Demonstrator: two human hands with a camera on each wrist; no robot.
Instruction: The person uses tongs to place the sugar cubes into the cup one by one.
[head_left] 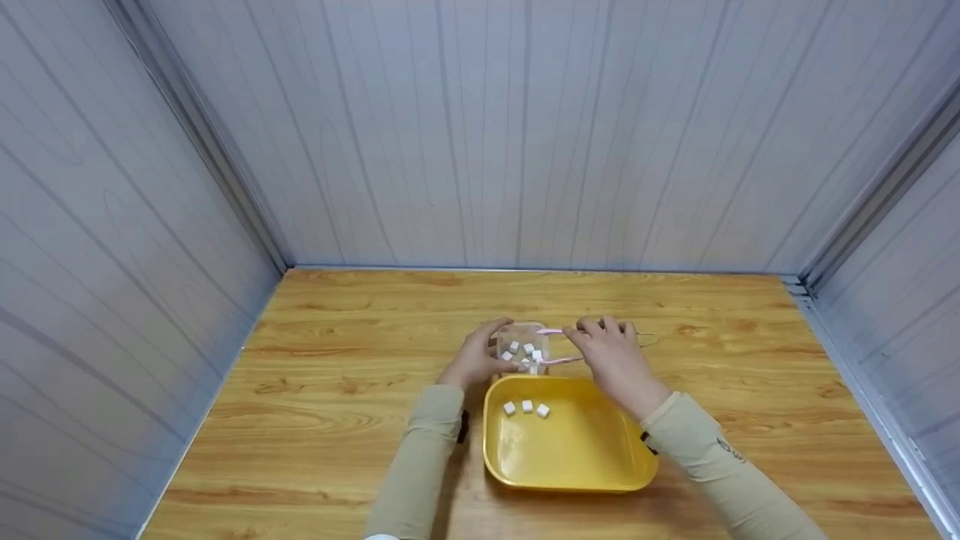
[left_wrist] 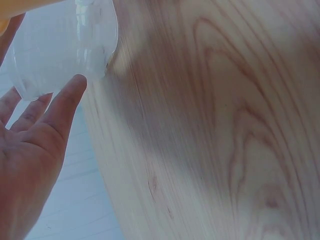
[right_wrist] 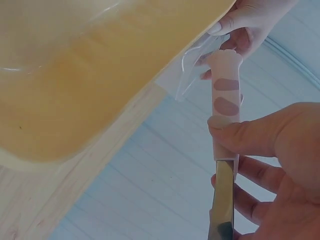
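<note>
A small clear plastic container (head_left: pixel 546 346) holding several white cubes (head_left: pixel 528 349) stands on the table just behind the yellow tray. My left hand (head_left: pixel 480 355) grips it from the left, thumb along its near side and fingers round the back. In the left wrist view, fingertips rest against the clear wall (left_wrist: pixel 60 55). With my right hand (head_left: pixel 615 358) I hold a pair of tongs with pink tips (head_left: pixel 562 361); the tips are spread apart over the container's right side. In the right wrist view, thumb and fingers pinch the tongs (right_wrist: pixel 226 95) along their pink-and-metal arm.
The yellow tray (head_left: pixel 570 484) sits nearest me, under my right forearm, with 3 white cubes (head_left: pixel 527 406) near its back left. The wooden table (head_left: pixel 360 360) is bounded by panelled walls (head_left: pixel 480 150) at the back and both sides.
</note>
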